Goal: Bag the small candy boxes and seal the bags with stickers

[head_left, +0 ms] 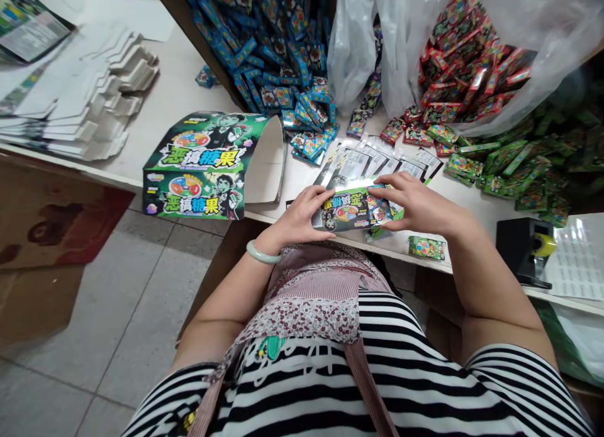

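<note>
A small green and black printed box (346,212) lies between my two hands at the table's front edge. My left hand (306,215) grips its left end, thumb and fingers at opposite edges. Around a blue packet (379,205) at the box's right end curve the fingers and thumb of my right hand (403,204). Whether that packet is partly inside the box cannot be made out. Behind my hands lie several flat black and white printed pieces (352,163). A green packet (427,248) rests to the right, near the front edge.
A large green display box (198,166) overhangs the front edge at left, beside stacked flat cartons (94,91). Blue packets (283,66), red packets (467,78) in a clear bag and green packets (523,166) are heaped behind. A black tape dispenser (521,251) stands right.
</note>
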`<state>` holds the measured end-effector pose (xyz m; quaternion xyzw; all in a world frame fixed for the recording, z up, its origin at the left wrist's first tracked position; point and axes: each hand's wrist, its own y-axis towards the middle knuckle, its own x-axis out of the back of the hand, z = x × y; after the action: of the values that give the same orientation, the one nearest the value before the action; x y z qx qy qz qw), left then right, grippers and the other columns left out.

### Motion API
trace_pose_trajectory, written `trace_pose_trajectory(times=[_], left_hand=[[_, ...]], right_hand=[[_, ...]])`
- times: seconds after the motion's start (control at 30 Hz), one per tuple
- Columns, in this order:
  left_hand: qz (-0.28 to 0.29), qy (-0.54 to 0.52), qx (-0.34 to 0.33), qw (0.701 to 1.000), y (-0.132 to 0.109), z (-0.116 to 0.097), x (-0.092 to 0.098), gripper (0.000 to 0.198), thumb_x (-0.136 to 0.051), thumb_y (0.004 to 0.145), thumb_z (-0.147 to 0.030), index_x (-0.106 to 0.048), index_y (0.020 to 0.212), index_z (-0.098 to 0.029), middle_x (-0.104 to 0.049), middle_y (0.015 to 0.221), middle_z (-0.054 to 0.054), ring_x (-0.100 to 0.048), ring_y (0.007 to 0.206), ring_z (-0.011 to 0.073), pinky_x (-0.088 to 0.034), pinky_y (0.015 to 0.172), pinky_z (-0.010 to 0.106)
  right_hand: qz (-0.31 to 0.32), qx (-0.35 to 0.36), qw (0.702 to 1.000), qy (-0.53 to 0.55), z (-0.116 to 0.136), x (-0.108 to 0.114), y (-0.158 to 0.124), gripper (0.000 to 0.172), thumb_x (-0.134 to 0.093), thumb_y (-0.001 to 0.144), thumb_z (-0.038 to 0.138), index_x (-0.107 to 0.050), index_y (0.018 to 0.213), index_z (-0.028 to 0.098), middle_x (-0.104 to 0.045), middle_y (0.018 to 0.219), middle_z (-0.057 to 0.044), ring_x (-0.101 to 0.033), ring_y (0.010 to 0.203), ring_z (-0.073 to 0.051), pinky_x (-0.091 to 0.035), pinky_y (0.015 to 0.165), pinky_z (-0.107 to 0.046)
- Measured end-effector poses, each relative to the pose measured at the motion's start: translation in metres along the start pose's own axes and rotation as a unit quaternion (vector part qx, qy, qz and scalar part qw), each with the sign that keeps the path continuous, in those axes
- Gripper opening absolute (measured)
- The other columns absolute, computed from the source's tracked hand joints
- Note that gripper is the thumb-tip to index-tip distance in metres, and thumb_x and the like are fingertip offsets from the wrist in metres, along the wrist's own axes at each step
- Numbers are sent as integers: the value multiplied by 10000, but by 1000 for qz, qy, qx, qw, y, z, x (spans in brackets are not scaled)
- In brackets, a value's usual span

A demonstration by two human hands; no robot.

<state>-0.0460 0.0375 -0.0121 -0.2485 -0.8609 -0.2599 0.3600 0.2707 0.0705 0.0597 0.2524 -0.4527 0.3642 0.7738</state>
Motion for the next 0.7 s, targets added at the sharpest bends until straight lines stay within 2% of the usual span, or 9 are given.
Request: trace_pose_trajectory(times=[0.1,0.17,0.2,0.27,0.37,0.43,0.5,0.6,0.7], left_hand=[[-16,-2,4,1000,2,-4,-4,1010,-805,725,-596,-342,1548,-237,-449,1364,156,-486,1291,345,-447,1115,565],[-34,5,21,999,3,-7,-6,1020,-810,714,-603,-343,1543,-237,-448,1357,151,-481,1289,345,-444,1119,567],[-46,9,32,998,3,-9,-7,1021,-815,708,-600,-346,1539,-236,-447,1352,149,-480,1287,344,-446,1119,563],[-69,15,52,996,3,-12,-8,1019,-826,698,-583,-354,1527,-224,-447,1341,147,-487,1273,339,-464,1106,546],[-96,13,69,993,3,-18,-10,1002,-835,680,-575,-377,1486,-195,-463,1310,150,-509,1242,333,-497,1073,528],[-125,-3,85,989,6,-26,-13,997,-844,659,-593,-395,1442,-171,-480,1298,158,-503,1254,339,-485,1089,534],[-177,-30,125,976,11,-37,-20,1017,-861,630,-613,-400,1406,-145,-484,1323,183,-474,1302,356,-434,1141,556],[-244,-109,208,941,18,-54,-37,1070,-903,598,-574,-366,1424,-157,-480,1393,205,-463,1353,378,-391,1170,590],[-233,-258,239,907,21,-60,-55,820,-792,810,-390,-358,1476,-190,-540,1384,175,-551,1319,323,-492,1095,517]], right_hand=[[-15,-4,999,38,0,-5,3,813,-776,776,570,-487,1479,280,-515,1443,-160,-495,1316,-383,-431,1093,-613],[-57,-17,996,73,1,-10,5,919,-758,743,663,-424,1510,282,-450,1503,-165,-441,1382,-386,-410,1125,-612],[-87,-32,992,82,3,-13,6,911,-737,747,687,-424,1503,287,-422,1524,-164,-412,1409,-387,-394,1140,-615],[-131,-62,986,83,6,-20,5,762,-676,807,681,-492,1440,300,-402,1529,-155,-386,1430,-388,-361,1161,-628],[-150,-82,983,70,10,-32,0,523,-598,900,608,-594,1330,310,-396,1517,-136,-383,1439,-387,-331,1174,-642],[-173,-99,977,74,11,-40,-4,496,-595,912,572,-582,1341,324,-381,1520,-128,-390,1441,-383,-375,1152,-628],[-198,-132,963,125,14,-49,-6,559,-611,898,548,-496,1410,353,-416,1486,-129,-493,1368,-364,-483,1070,-591],[-220,-224,906,284,26,-61,-2,685,-661,833,524,-376,1446,409,-612,1229,-101,-699,1077,-323,-581,930,-572],[-339,-359,810,316,46,-72,4,660,-769,664,468,-523,1276,475,-678,983,-69,-704,1079,-379,-530,980,-645]])
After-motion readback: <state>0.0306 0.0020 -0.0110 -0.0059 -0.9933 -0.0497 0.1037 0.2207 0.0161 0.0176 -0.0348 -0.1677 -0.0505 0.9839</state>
